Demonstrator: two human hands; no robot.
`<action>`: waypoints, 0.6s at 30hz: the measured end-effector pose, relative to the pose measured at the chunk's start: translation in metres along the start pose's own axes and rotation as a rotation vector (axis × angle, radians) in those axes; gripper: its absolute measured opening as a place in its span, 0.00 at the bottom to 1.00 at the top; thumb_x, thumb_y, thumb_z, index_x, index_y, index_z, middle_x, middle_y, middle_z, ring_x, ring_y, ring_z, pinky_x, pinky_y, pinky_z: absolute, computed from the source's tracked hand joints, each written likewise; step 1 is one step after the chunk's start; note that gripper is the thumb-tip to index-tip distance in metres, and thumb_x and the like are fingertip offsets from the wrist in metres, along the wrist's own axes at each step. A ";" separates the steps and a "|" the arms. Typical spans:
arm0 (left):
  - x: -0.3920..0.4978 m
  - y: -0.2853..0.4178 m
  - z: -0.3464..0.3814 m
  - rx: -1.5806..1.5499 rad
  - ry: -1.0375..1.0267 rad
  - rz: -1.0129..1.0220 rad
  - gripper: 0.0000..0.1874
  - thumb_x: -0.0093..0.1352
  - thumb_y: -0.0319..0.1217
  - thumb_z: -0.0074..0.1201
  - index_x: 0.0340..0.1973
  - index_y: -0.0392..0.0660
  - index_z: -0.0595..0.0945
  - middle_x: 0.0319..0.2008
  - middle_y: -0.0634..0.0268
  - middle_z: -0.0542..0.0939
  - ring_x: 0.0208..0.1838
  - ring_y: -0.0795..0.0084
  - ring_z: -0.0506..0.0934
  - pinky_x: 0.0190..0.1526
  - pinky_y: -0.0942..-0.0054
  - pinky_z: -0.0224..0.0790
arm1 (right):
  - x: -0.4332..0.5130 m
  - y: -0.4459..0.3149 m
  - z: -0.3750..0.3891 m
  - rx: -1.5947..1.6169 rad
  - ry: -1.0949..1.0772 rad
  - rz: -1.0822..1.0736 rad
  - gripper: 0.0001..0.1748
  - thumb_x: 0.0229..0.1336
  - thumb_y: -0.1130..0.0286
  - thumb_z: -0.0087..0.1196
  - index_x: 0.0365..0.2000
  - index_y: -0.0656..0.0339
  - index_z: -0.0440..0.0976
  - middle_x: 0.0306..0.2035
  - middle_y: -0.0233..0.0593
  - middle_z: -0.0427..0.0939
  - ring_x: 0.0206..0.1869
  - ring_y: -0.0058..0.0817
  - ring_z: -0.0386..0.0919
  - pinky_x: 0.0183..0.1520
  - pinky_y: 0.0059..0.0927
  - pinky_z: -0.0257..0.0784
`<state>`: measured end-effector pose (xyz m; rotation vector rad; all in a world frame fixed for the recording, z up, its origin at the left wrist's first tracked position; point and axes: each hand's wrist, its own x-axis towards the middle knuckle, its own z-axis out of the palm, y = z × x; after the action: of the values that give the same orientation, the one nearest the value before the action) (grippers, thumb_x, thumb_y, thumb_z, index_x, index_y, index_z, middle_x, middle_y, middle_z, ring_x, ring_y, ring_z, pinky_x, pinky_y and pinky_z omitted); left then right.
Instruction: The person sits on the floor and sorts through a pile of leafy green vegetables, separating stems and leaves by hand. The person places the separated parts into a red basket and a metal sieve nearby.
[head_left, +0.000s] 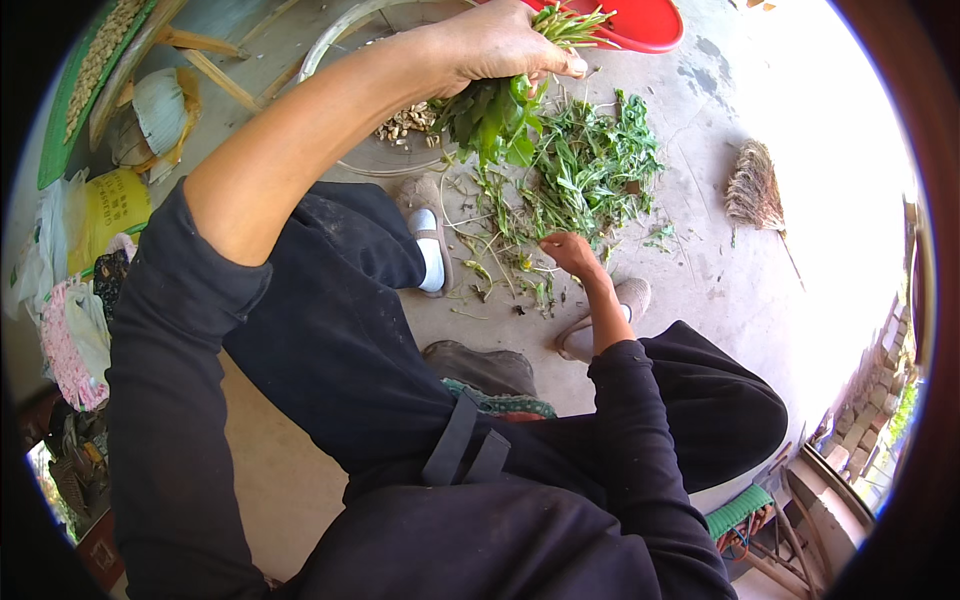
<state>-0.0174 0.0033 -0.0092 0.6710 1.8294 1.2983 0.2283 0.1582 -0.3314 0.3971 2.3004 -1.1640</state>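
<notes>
My left hand (499, 41) grips a bunch of leafy greens (491, 120) at the top of the view. Its cut stems stick out past my thumb, and the leaves hang below my palm. Lower down, my right hand (574, 253) is at the near edge of a loose heap of greens (592, 169) on the concrete floor. The right fingers are curled in; whether they pinch a stem cannot be made out. Loose stems and leaf scraps (487, 255) lie scattered between my feet.
A red plastic basin (649, 30) stands beyond the left hand. Left of it is a round, pale-rimmed tray (328, 45) with small pale pieces (409, 124). A straw broom (754, 187) lies at right. Bags, one yellow (112, 210), crowd the left side.
</notes>
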 end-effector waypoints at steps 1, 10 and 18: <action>0.000 0.001 0.001 0.003 0.003 0.003 0.10 0.66 0.33 0.64 0.25 0.45 0.80 0.19 0.73 0.75 0.21 0.82 0.71 0.25 0.77 0.61 | -0.001 0.001 0.000 -0.144 0.180 -0.075 0.20 0.59 0.58 0.57 0.47 0.56 0.82 0.49 0.44 0.81 0.49 0.43 0.81 0.56 0.42 0.73; -0.001 0.006 0.003 -0.029 0.020 -0.009 0.10 0.66 0.32 0.63 0.25 0.45 0.80 0.19 0.74 0.74 0.21 0.83 0.70 0.24 0.77 0.60 | 0.006 -0.006 0.053 -0.054 -0.152 -0.339 0.24 0.60 0.60 0.58 0.56 0.56 0.74 0.57 0.45 0.75 0.52 0.41 0.79 0.57 0.40 0.73; -0.005 0.008 0.005 -0.052 -0.013 -0.003 0.08 0.66 0.33 0.64 0.27 0.44 0.82 0.20 0.74 0.75 0.22 0.83 0.71 0.25 0.78 0.61 | 0.003 0.005 0.007 -0.211 0.576 0.154 0.11 0.53 0.66 0.62 0.36 0.57 0.77 0.42 0.46 0.78 0.43 0.46 0.79 0.46 0.47 0.75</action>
<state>-0.0104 0.0053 -0.0008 0.6468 1.7793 1.3325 0.2308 0.1559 -0.3401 0.9055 2.7797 -0.7862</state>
